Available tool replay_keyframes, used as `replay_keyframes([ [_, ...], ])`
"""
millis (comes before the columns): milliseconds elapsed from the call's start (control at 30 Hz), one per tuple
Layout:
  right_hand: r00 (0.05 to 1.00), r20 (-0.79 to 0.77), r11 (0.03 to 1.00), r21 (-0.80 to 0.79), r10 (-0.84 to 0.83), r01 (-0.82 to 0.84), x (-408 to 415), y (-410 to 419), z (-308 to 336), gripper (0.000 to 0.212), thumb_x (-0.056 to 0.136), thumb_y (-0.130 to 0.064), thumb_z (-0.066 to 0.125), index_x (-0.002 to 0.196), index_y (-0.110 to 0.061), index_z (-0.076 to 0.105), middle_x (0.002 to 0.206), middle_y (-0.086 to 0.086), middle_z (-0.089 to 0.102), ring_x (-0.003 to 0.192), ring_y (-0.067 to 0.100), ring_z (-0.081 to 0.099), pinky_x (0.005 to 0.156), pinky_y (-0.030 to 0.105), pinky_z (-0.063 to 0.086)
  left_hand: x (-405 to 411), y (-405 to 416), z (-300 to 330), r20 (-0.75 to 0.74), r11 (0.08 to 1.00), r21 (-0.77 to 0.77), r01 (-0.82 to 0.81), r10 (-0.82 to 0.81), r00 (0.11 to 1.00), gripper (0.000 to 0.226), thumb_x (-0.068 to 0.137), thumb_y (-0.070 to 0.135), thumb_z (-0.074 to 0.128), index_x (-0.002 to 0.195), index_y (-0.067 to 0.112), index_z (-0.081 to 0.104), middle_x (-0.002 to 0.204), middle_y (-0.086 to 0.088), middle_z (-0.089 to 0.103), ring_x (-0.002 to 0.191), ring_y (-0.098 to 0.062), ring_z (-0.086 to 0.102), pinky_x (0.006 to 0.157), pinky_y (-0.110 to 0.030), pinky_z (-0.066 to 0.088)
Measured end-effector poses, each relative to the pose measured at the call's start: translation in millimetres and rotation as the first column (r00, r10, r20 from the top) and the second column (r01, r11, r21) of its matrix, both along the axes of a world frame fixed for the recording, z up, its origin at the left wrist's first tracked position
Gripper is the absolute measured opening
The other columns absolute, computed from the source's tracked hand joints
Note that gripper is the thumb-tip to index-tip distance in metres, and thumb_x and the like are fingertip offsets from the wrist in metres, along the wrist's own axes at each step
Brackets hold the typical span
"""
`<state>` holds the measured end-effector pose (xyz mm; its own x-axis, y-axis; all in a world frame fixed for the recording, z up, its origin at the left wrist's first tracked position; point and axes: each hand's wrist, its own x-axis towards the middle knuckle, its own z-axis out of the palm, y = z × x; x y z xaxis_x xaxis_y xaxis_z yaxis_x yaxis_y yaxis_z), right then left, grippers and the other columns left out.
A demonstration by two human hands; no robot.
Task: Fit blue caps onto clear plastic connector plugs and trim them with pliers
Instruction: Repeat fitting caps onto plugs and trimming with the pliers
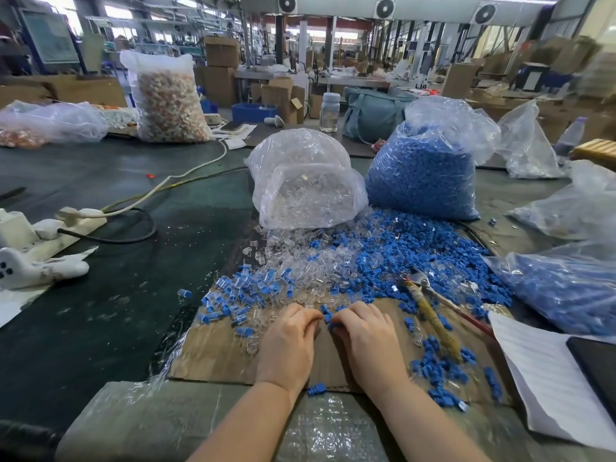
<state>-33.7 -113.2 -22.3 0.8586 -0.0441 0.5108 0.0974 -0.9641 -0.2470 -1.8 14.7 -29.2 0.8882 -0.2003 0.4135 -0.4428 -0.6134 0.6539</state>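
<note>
- The worktop (pixel 116 181) is a dark green mat, scuffed and dusty, spreading out on every side of the two hands.
- Well beyond the right hand stands a crinkled clear bag of blue caps (pixel 423 175), packed tight and bulging, its open mouth puffed up at the top.
- Beside it, straight ahead of the left hand, a glossy bag of clear plugs (pixel 306 191) slumps forward, the contents glassy and pale.
- A flat sheet of brown cardboard (pixel 216 355), corrugated and worn at the edges, lies under both hands.
- Just ahead of the fingers a loose heap of blue caps (pixel 416 258) spills from the bags, small, matte, stubby cylinders mixed with see-through plugs.
- Ahead and to the left of the left hand lie capped plugs (pixel 240 291), each a clear body with a blue end.
- The pliers (pixel 433 308) rest to the right of the right hand, metal jaws on the heap, handles wrapped in frayed yellowish tape.
- The left hand (pixel 288 341) and right hand (pixel 366 335) meet knuckles up, fingers curled; the right grip pinches a blue cap (pixel 333 325), while what the left grip holds is hidden.
</note>
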Motion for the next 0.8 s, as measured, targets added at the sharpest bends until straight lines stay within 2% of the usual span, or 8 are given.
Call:
replay_keyframes([
  [133, 0.999, 0.041, 0.999, 0.042, 0.000, -0.002, -2.5, 0.1, -2.4, 0.015, 0.071, -0.011, 0.077, 0.077, -0.018, 0.065, 0.074, -0.005, 0.062, 0.068, 0.019, 0.060, 0.060, 0.032, 0.047, -1.2, -0.7, 1.6, -0.011, 0.999, -0.024, 0.026, -0.026, 1.000, 0.014, 0.086, 0.021, 0.065, 0.098, 0.019, 0.071, 0.091, 0.010, 0.064, 0.081, -0.004, 0.057, 0.077, -0.014, 0.044],
  [233, 0.998, 0.067, 0.991, 0.132, 0.005, -0.014, -3.1, -1.6, -4.4, 0.009, 0.076, -0.008, 0.072, 0.083, -0.013, 0.069, 0.077, -0.001, 0.065, 0.071, 0.022, 0.061, 0.064, 0.034, 0.050, -0.9, -0.2, 1.4, -0.027, 0.999, -0.038, 0.016, -0.017, 0.999, 0.018, 0.085, 0.016, 0.065, 0.102, 0.019, 0.070, 0.092, 0.010, 0.066, 0.084, -0.003, 0.057, 0.080, -0.010, 0.041],
  [367, 0.998, 0.058, 0.974, 0.225, 0.015, -0.028, -4.2, -3.2, -4.8, 0.017, 0.076, 0.000, 0.073, 0.090, -0.010, 0.074, 0.079, 0.001, 0.067, 0.076, 0.020, 0.062, 0.071, 0.025, 0.047, -2.0, 1.5, 0.8, -0.106, 0.994, -0.106, -0.024, 0.012, 0.994, 0.031, 0.085, 0.011, 0.064, 0.114, 0.022, 0.064, 0.091, 0.014, 0.065, 0.083, 0.005, 0.055, 0.077, -0.001, 0.039],
  [533, 0.999, 0.025, 0.950, 0.308, 0.042, -0.048, -7.8, -2.8, -1.6, 0.005, 0.080, -0.010, 0.073, 0.078, -0.012, 0.069, 0.074, -0.004, 0.066, 0.070, 0.014, 0.059, 0.065, 0.020, 0.043, -0.2, 2.0, 1.8, -0.130, 0.998, -0.066, -0.014, 0.005, 0.991, 0.014, 0.086, 0.018, 0.063, 0.097, 0.025, 0.069, 0.086, 0.018, 0.061, 0.081, 0.006, 0.053, 0.071, 0.002, 0.036],
  [667, 0.999, 0.009, 0.952, 0.304, 0.044, -0.045, -7.3, -1.8, -3.1, 0.010, 0.083, -0.017, 0.070, 0.076, -0.013, 0.064, 0.072, -0.008, 0.060, 0.069, 0.007, 0.049, 0.063, 0.011, 0.032, 0.4, 2.9, 0.3, -0.171, 0.998, -0.058, 0.011, -0.020, 0.985, 0.011, 0.088, 0.020, 0.061, 0.092, 0.030, 0.065, 0.085, 0.018, 0.062, 0.082, 0.004, 0.056, 0.076, -0.008, 0.044],
  [733, 0.999, -0.003, 0.954, 0.296, 0.043, -0.041, -6.6, -1.2, -3.6, 0.012, 0.086, -0.019, 0.067, 0.076, -0.014, 0.062, 0.072, -0.008, 0.059, 0.069, 0.009, 0.050, 0.062, 0.015, 0.035, 0.9, 3.0, -0.3, -0.188, 0.998, -0.056, 0.013, -0.023, 0.982, 0.010, 0.089, 0.021, 0.060, 0.092, 0.030, 0.065, 0.086, 0.016, 0.064, 0.083, 0.001, 0.058, 0.079, -0.018, 0.049],
  [800, 0.999, -0.005, 0.962, 0.270, 0.043, -0.040, -6.6, 0.1, -3.3, 0.013, 0.085, -0.019, 0.067, 0.074, -0.014, 0.061, 0.071, -0.006, 0.060, 0.068, 0.012, 0.053, 0.062, 0.021, 0.038, 1.2, 2.9, -0.4, -0.197, 0.998, -0.063, 0.007, -0.019, 0.980, 0.009, 0.089, 0.022, 0.060, 0.091, 0.029, 0.064, 0.085, 0.016, 0.064, 0.083, 0.000, 0.058, 0.080, -0.022, 0.050],
])
